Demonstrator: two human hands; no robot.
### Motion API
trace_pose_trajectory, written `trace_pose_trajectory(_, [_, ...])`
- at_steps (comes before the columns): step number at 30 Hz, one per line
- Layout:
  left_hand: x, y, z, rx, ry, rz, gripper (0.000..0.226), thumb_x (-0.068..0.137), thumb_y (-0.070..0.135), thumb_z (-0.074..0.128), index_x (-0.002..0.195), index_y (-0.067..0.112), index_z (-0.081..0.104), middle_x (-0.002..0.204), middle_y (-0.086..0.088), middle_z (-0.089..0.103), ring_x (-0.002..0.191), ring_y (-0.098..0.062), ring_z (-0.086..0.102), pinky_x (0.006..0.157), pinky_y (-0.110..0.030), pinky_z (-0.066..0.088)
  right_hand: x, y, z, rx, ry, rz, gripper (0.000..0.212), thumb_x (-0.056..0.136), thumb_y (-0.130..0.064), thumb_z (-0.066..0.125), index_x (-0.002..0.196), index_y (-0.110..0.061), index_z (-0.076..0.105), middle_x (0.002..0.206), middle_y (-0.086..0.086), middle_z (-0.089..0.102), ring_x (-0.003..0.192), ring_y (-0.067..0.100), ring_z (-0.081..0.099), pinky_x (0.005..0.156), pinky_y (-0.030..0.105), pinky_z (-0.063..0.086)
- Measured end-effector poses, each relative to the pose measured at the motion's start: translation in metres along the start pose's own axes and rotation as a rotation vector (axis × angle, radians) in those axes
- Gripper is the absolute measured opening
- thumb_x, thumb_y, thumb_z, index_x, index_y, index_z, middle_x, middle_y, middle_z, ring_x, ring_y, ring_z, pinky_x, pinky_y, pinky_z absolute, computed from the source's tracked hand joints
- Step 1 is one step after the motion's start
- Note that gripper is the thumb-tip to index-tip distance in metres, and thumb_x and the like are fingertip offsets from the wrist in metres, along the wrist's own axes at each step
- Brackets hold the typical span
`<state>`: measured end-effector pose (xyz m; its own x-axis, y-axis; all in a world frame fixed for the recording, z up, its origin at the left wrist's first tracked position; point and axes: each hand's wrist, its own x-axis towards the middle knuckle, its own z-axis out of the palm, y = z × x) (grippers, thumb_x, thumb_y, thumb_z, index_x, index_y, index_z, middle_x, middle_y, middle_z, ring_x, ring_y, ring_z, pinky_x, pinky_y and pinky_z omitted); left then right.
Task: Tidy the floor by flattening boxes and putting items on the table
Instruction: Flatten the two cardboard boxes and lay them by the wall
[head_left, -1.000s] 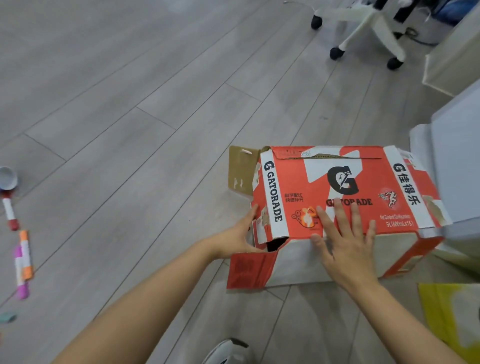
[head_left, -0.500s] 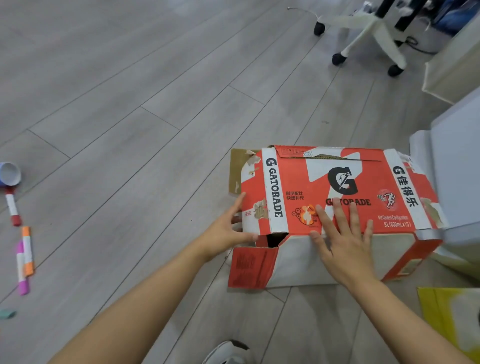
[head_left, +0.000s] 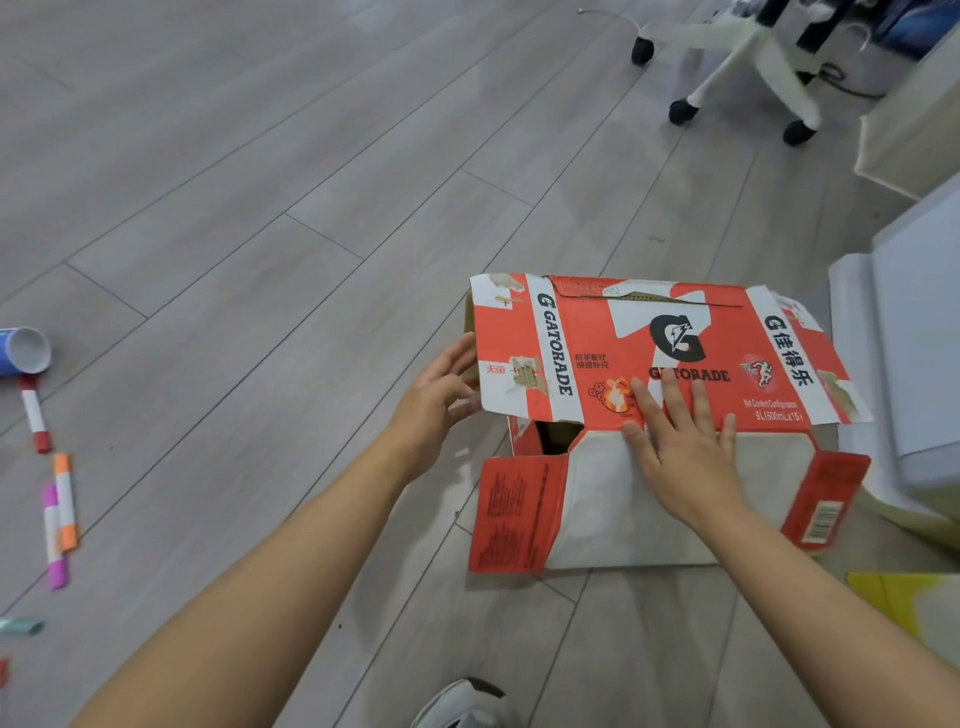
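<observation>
Pressing down from the head view, I keep my right hand (head_left: 680, 447) spread flat, fingers apart, across the near edge of the red drink box (head_left: 649, 364) where its printed top meets the white front panel. I judge that this pins the carton to the floor (head_left: 260, 208) so it cannot slide while the other end gives way. My left hand (head_left: 441, 395) is at the box's left end, fingers loosely open and curled toward the end flap, thumb under its lower edge; it touches the cardboard but is not clamped on it. I hold it there because that flap stands out level with the top, and folding it should let the walls collapse. The box sits on the floor just beside a pale cabinet (head_left: 914, 364), not yet flat: a dark gap shows at its near left corner.

Off to the left, well apart from the box, lie markers (head_left: 60, 514) and a small cup (head_left: 26, 351), waiting for the table. A chair base (head_left: 748, 62) stands beyond.
</observation>
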<state>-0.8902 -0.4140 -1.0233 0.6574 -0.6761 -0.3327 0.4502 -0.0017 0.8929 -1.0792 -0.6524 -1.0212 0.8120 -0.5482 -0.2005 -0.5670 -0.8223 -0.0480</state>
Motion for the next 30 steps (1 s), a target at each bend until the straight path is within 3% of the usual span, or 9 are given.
trace_pose_trajectory(5, [0.000,0.003,0.008,-0.264,0.066,-0.037,0.062,0.083,0.002,0.034,0.141,0.017,0.047,0.134,0.002,0.062,0.125,-0.022,0.057,0.106,-0.053,0.040,-0.006,-0.009,0.000,-0.002,-0.032,0.014,0.060,0.093,-0.067,0.005,0.149,-0.050,-0.008,0.163,-0.009,-0.012,0.147,0.026,-0.022,0.115,0.066,-0.001])
trace_pose_trajectory(8, [-0.004,0.006,0.012,-0.381,-0.011,-0.033,0.056,0.089,0.009,0.032,0.141,0.016,0.051,0.138,-0.003,0.059,0.129,-0.027,0.053,0.105,-0.052,0.044,-0.011,-0.024,-0.009,0.038,-0.050,0.044,0.076,0.087,-0.077,0.010,0.153,-0.040,0.000,0.163,-0.007,-0.011,0.147,0.030,-0.020,0.114,0.067,-0.003])
trace_pose_trajectory(12, [-0.004,0.014,0.024,-0.367,-0.121,-0.011,0.056,0.090,0.013,0.028,0.141,0.016,0.051,0.141,-0.003,0.057,0.129,-0.030,0.053,0.105,-0.052,0.043,-0.010,-0.062,-0.019,-0.049,-0.044,-0.054,0.099,0.072,-0.094,0.015,0.153,-0.037,0.007,0.163,-0.007,-0.006,0.147,0.039,-0.010,0.113,0.067,-0.002])
trace_pose_trajectory(15, [-0.003,0.014,0.026,-0.326,-0.139,-0.007,0.056,0.091,0.013,0.027,0.142,0.016,0.050,0.141,-0.003,0.056,0.126,-0.028,0.055,0.106,-0.053,0.042,-0.007,-0.082,-0.018,-0.060,-0.005,-0.046,0.089,0.079,-0.087,0.015,0.152,-0.035,0.018,0.163,-0.005,0.006,0.146,0.046,-0.001,0.111,0.072,0.008])
trace_pose_trajectory(19, [-0.003,0.003,0.018,-0.292,-0.081,-0.030,0.050,0.094,0.014,0.031,0.139,0.016,0.053,0.136,-0.003,0.060,0.124,-0.027,0.058,0.105,-0.050,0.044,-0.007,-0.079,-0.017,-0.016,0.012,-0.039,0.076,0.089,-0.073,0.007,0.152,-0.034,0.021,0.163,-0.007,0.010,0.147,0.043,-0.001,0.112,0.070,0.007])
trace_pose_trajectory(21, [0.000,-0.009,0.014,-0.099,-0.019,-0.027,0.046,0.094,0.016,0.036,0.137,0.018,0.055,0.131,0.003,0.064,0.119,-0.021,0.062,0.104,-0.049,0.046,-0.009,-0.075,-0.017,0.067,0.031,-0.045,0.075,0.089,-0.071,-0.001,0.151,-0.036,0.025,0.162,-0.010,0.013,0.148,0.039,-0.001,0.114,0.067,0.004])
trace_pose_trajectory(24, [0.006,-0.032,0.010,0.447,-0.010,0.027,0.046,0.095,0.013,0.043,0.134,0.031,0.058,0.131,0.012,0.062,0.121,-0.006,0.057,0.108,-0.044,0.044,-0.010,-0.074,-0.021,0.227,0.064,-0.046,0.077,0.092,-0.067,-0.005,0.145,-0.035,0.039,0.157,-0.011,0.031,0.149,0.034,0.001,0.116,0.064,0.002])
trace_pose_trajectory(27, [0.016,-0.054,0.005,1.060,-0.160,0.277,0.055,0.093,0.008,0.044,0.142,0.034,0.049,0.148,0.011,0.046,0.137,-0.007,0.039,0.114,-0.041,0.035,-0.011,-0.075,-0.022,0.321,0.085,-0.013,0.071,0.099,-0.055,0.004,0.135,-0.021,0.055,0.150,-0.002,0.043,0.150,0.028,0.004,0.119,0.058,0.001])
trace_pose_trajectory(30, [0.027,-0.066,0.003,1.506,-0.408,0.493,0.058,0.096,0.019,0.044,0.150,0.036,0.032,0.162,0.011,0.021,0.150,-0.019,0.014,0.119,-0.042,0.025,-0.010,-0.068,-0.011,0.315,0.101,-0.047,0.064,0.100,-0.049,0.006,0.138,-0.023,0.051,0.150,-0.002,0.043,0.149,0.023,0.011,0.120,0.056,0.001])
